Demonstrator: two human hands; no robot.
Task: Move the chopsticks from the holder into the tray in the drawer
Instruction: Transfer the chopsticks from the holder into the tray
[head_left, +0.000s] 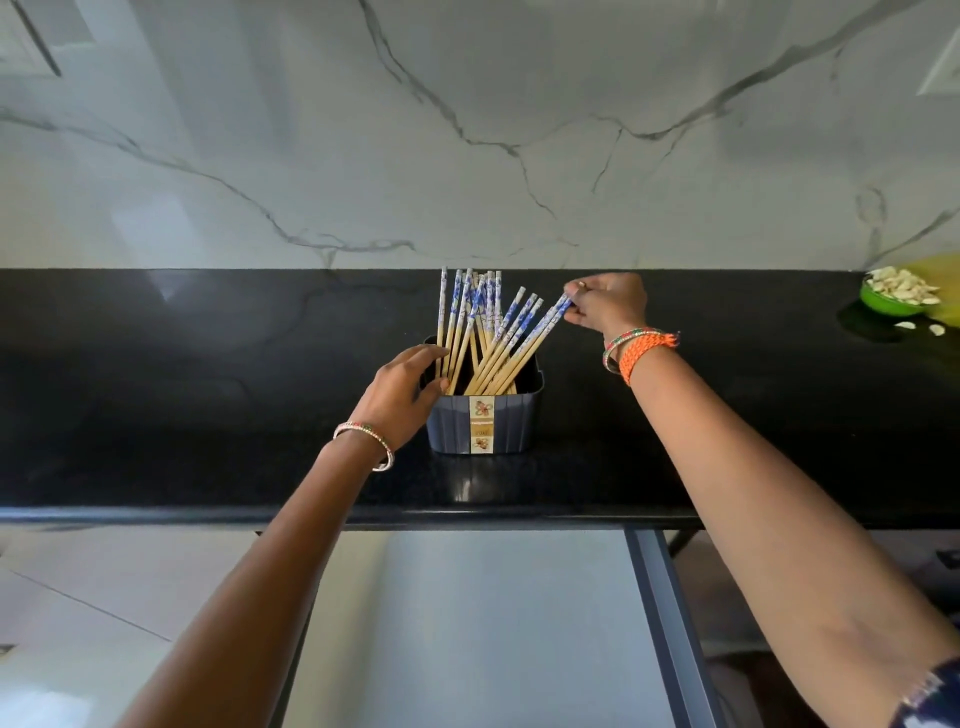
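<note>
Our right hand (608, 304) pinches chopsticks (511, 332) leaning right of the holder (485, 423); left hand (405, 392) loosely cupped at its left rim. Risk: holder tips, bundle spills.

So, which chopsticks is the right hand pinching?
The rightmost leaning chopsticks; the right hand pinches their blue tops, while the others stand untouched.

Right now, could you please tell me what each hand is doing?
Left hand: fingers on the holder rim, touching the upright chopsticks.
Right hand: pinching the tops of the leaning chopsticks.
</note>
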